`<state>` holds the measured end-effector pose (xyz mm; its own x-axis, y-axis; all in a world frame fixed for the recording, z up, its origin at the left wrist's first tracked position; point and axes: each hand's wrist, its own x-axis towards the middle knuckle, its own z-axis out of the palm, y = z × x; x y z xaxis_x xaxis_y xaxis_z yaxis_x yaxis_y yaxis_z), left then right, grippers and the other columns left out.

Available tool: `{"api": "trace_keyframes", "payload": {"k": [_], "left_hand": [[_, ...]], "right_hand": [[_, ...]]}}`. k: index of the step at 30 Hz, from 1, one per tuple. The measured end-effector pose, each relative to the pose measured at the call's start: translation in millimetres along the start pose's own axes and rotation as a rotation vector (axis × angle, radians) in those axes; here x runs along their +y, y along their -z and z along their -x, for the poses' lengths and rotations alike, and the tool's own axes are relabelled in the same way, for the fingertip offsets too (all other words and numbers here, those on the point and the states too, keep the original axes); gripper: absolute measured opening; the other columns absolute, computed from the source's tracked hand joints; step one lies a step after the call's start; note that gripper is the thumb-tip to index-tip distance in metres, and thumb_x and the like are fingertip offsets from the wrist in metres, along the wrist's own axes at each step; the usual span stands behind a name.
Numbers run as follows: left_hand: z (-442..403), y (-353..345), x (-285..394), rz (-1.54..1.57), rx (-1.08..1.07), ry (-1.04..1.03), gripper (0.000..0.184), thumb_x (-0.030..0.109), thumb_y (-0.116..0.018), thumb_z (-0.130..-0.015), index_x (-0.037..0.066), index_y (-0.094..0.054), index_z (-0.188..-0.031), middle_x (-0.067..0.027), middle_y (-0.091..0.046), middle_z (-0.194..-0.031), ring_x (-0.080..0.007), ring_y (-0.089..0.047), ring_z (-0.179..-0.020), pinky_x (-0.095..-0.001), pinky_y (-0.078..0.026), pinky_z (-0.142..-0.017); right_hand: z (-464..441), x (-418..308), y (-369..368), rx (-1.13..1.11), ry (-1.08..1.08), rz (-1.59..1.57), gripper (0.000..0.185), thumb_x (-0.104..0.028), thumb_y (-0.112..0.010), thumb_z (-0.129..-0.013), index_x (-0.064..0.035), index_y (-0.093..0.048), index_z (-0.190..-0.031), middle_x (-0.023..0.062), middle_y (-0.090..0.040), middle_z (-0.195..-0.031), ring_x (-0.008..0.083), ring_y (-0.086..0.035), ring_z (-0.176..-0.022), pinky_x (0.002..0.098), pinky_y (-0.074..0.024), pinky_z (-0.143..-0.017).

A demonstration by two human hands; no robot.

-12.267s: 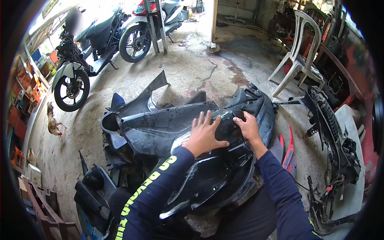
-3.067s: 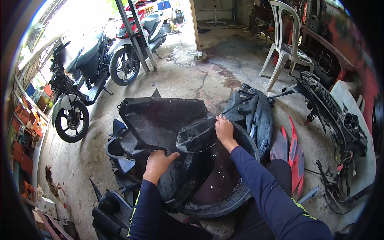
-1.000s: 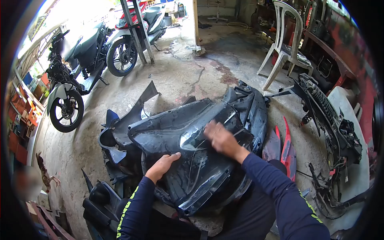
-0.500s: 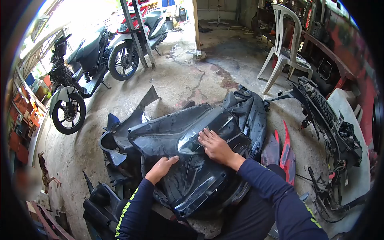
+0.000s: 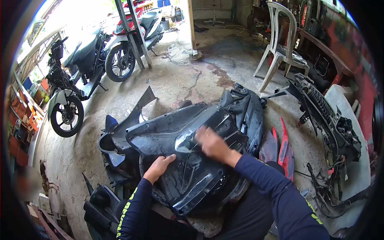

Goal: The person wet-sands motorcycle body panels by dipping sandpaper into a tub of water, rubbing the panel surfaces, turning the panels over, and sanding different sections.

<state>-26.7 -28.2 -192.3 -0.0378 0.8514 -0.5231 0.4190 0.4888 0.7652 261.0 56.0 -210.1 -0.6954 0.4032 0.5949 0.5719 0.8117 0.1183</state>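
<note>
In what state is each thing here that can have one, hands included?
Left hand: touching the dark panel
Right hand: over the panel, blurred
Dark panel: detached, streaked
Black scooter: upright, front stripped bare
Red-and-white scooter: standing upright
Plastic chair: upright
Concrete floor: stained, cracked
Red pieces: lying on floor

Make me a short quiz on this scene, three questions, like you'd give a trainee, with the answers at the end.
1. Multiple choice: What is the left hand touching?
A) a motorcycle seat
B) the dark body panel
C) a chair leg

2. True or false: The pale plastic chair stands upright on the concrete floor.

3. Fill in the blank: The long, pointed pieces lying on the floor to the right of the dark body panel are partly ____ in colour.

Key: 1. B; 2. True; 3. red
</note>
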Motion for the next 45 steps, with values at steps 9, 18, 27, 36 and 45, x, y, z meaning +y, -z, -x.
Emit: {"api": "trace_keyframes", "payload": {"k": [9, 18, 27, 36, 45], "left_hand": [[5, -2, 16, -0.005, 0.012, -0.024, 0.069, 0.057, -0.062, -0.092, -0.012, -0.064, -0.092, -0.0086, -0.059, -0.081, -0.0168, -0.054, -0.077, -0.0350, -0.044, -0.071], [13, -2, 18, -0.123, 0.078, -0.052, 0.071, 0.058, -0.061, -0.093, -0.012, -0.063, -0.086, -0.0099, -0.057, -0.076, -0.0187, -0.054, -0.075, -0.0376, -0.044, -0.070], [15, -3, 21, -0.146, 0.076, -0.048, 0.073, 0.059, -0.060, -0.093, -0.013, -0.061, -0.081, -0.0139, -0.057, -0.073, -0.0201, -0.053, -0.074, -0.0393, -0.044, -0.070], [13, -2, 15, -0.268, 0.098, -0.068, 0.072, 0.061, -0.059, -0.093, -0.010, -0.059, -0.081, -0.0119, -0.055, -0.075, -0.0189, -0.053, -0.074, -0.0397, -0.045, -0.070], [12, -6, 5, -0.282, 0.161, -0.119, 0.072, 0.062, -0.060, -0.092, -0.008, -0.056, -0.075, -0.0140, -0.054, -0.073, -0.0190, -0.051, -0.073, -0.0407, -0.043, -0.069]], "right_hand": [[-6, 11, 3, -0.004, -0.095, -0.206, 0.035, -0.015, -0.051, -0.092, 0.0052, -0.066, -0.117, 0.0235, -0.063, -0.130, 0.0350, -0.057, -0.128, 0.0473, -0.0427, -0.108], [-17, 55, 3, 0.026, -0.414, -0.186, 0.033, -0.012, -0.048, -0.097, 0.0093, -0.062, -0.118, 0.0285, -0.065, -0.121, 0.0407, -0.057, -0.124, 0.0484, -0.0427, -0.108], [-28, 70, -8, 0.226, -0.587, -0.148, 0.034, -0.009, -0.047, -0.098, 0.0134, -0.057, -0.120, 0.0262, -0.066, -0.115, 0.0415, -0.059, -0.116, 0.0496, -0.0428, -0.106], [-22, 58, -16, 0.210, -0.636, -0.127, 0.033, -0.013, -0.048, -0.100, 0.0138, -0.059, -0.117, 0.0288, -0.067, -0.112, 0.0444, -0.060, -0.113, 0.0487, -0.0456, -0.103], [-19, 32, -20, 0.191, -0.507, -0.141, 0.033, -0.012, -0.048, -0.100, 0.0138, -0.058, -0.118, 0.0273, -0.068, -0.112, 0.0424, -0.062, -0.115, 0.0489, -0.0444, -0.105]]}}
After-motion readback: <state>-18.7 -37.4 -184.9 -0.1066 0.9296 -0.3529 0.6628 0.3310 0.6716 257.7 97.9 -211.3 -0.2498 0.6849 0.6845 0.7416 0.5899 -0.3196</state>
